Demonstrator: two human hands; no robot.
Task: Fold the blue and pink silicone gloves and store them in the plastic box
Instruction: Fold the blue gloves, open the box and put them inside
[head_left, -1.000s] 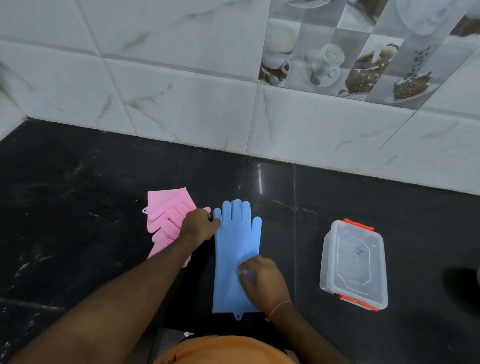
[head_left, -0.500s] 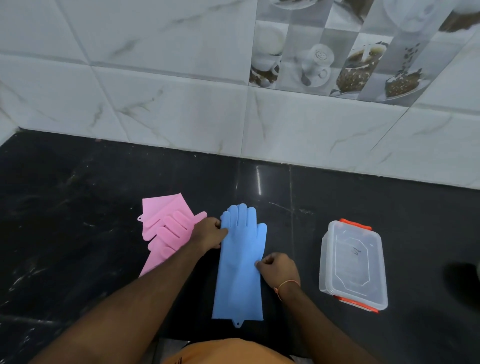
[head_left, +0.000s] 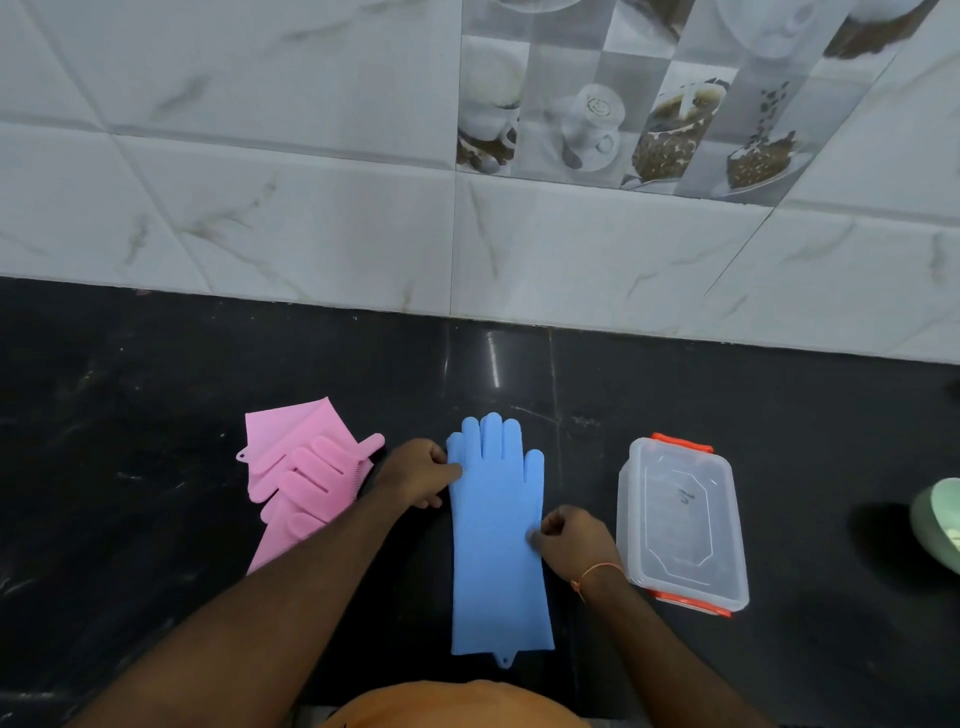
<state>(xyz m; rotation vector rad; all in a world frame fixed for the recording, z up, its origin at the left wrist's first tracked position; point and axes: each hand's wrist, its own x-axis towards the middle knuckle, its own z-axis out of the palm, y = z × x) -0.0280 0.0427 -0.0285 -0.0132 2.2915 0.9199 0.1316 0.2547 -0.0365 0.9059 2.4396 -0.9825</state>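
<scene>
**Blue glove flat, fold not yet made**

I note both hands pinching the blue glove (head_left: 496, 540): left hand (head_left: 418, 475) at its finger-side edge, right hand (head_left: 571, 535) at mid edge. Beyond my left hand the pink glove (head_left: 306, 480) looks already folded. Just past my right hand the plastic box (head_left: 680, 525) sits lidded, apparently empty. Storing remains.

Both bare forearms reach forward from the near edge. The left hand (head_left: 420, 474) curls, fingertips pinching, farther out; the right hand (head_left: 571, 535), thread-banded at the wrist, pinches nearer.
</scene>
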